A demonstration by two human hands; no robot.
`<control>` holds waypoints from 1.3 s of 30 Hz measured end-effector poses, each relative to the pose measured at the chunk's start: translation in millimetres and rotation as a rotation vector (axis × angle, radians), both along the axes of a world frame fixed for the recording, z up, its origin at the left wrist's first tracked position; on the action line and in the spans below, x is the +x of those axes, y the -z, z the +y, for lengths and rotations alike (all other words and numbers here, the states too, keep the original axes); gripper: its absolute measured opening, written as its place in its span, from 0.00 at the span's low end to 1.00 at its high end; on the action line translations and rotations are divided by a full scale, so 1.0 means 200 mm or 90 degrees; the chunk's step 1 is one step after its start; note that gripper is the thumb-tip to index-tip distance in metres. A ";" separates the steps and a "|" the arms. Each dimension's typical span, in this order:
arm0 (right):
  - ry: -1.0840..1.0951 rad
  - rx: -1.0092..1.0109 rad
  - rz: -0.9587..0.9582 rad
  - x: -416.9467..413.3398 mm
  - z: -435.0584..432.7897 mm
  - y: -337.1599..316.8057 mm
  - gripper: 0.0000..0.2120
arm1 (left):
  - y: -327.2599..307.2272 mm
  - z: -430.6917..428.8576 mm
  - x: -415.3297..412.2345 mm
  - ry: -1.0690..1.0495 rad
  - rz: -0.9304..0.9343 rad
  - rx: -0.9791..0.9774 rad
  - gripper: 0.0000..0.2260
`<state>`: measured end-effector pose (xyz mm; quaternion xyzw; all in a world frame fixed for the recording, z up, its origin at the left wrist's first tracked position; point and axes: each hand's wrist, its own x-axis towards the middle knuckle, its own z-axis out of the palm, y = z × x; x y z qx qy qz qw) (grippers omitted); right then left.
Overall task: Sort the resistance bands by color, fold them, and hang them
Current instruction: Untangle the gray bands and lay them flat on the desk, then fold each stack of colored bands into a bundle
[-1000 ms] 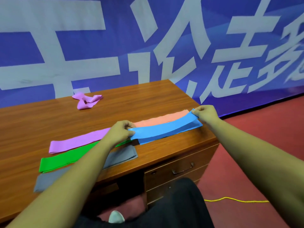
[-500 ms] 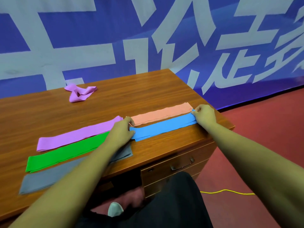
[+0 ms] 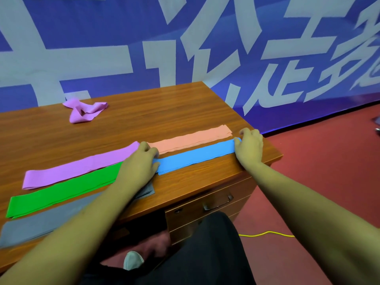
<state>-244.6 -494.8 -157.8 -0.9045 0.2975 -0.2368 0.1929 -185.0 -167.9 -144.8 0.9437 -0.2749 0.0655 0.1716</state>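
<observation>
- Your left hand (image 3: 139,163) has its fingers curled on the left end of the blue band (image 3: 195,156). Your right hand (image 3: 249,150) pinches the other end, near the right edge of the desk (image 3: 164,112).
- The blue band lies flat and straight, just in front of the peach band (image 3: 191,138), their long edges almost touching.
- To the left, the purple band (image 3: 82,165), green band (image 3: 61,190) and grey band (image 3: 41,221) lie side by side. Your left forearm covers part of the grey one.
- A crumpled band (image 3: 84,111) sits well apart at the far side, not yet flattened.
- Expect the blue band to be light, thin, limp and stretchy. It will likely sag in the middle if you lift it by the ends.
- Hold it at the end corners and pinch all the layers together.
- Keep only gentle tension, because a hard pull would probably stretch it out of line with its neighbours.
</observation>
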 end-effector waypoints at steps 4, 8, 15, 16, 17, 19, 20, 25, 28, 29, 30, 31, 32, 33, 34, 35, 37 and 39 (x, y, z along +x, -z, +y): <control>-0.133 -0.020 0.013 0.06 0.15 -0.10 0.16 | -0.09 0.09 0.09 0.013 0.023 -0.117 0.04; -0.277 0.002 0.009 0.20 0.42 -0.19 0.18 | -0.23 0.21 0.19 0.021 0.150 -0.254 0.05; -0.385 0.026 0.065 0.65 0.88 -0.29 0.19 | -0.28 0.50 0.52 -0.145 0.098 -0.218 0.05; -0.401 0.025 0.072 0.72 0.94 -0.29 0.18 | -0.27 0.55 0.57 -0.175 0.083 -0.196 0.05; -0.413 0.026 0.079 0.79 1.00 -0.29 0.18 | -0.25 0.60 0.64 -0.201 0.079 -0.181 0.05; -0.427 0.033 0.102 0.93 1.10 -0.29 0.18 | -0.21 0.69 0.77 -0.238 0.080 -0.167 0.05; -0.434 0.032 0.113 0.99 1.15 -0.28 0.18 | -0.19 0.73 0.84 -0.253 0.078 -0.161 0.05; -0.487 0.014 0.153 1.32 1.38 -0.21 0.17 | -0.08 0.88 1.13 -0.306 0.045 -0.131 0.15; -0.531 0.016 0.160 1.48 1.51 -0.17 0.17 | -0.03 0.91 1.25 -0.272 0.030 -0.075 0.20; -0.550 0.023 0.160 1.53 1.55 -0.15 0.17 | -0.01 0.92 1.28 -0.266 0.049 -0.056 0.20; -0.569 0.029 0.163 1.57 1.59 -0.13 0.18 | 0.01 0.93 1.30 -0.266 0.069 -0.040 0.21; -0.588 0.032 0.168 1.61 1.63 -0.10 0.19 | 0.02 0.93 1.32 -0.266 0.081 -0.031 0.21; -0.599 0.028 0.175 1.63 1.67 -0.08 0.20 | 0.04 0.94 1.34 -0.266 0.079 -0.025 0.21; -0.602 0.015 0.184 1.66 1.71 -0.05 0.21 | 0.05 0.95 1.35 -0.265 0.071 -0.020 0.19; -0.595 -0.005 0.197 1.67 1.73 -0.03 0.21 | 0.05 0.95 1.36 -0.260 0.065 -0.012 0.17; -0.584 -0.027 0.209 1.69 1.75 -0.02 0.22 | 0.06 0.96 1.37 -0.252 0.062 -0.008 0.15; -0.567 -0.038 0.212 1.71 1.78 0.01 0.21 | 0.06 0.98 1.38 -0.235 0.059 -0.029 0.12; -0.572 0.004 0.178 1.71 1.78 0.02 0.19 | 0.03 0.98 1.36 -0.214 0.054 -0.094 0.11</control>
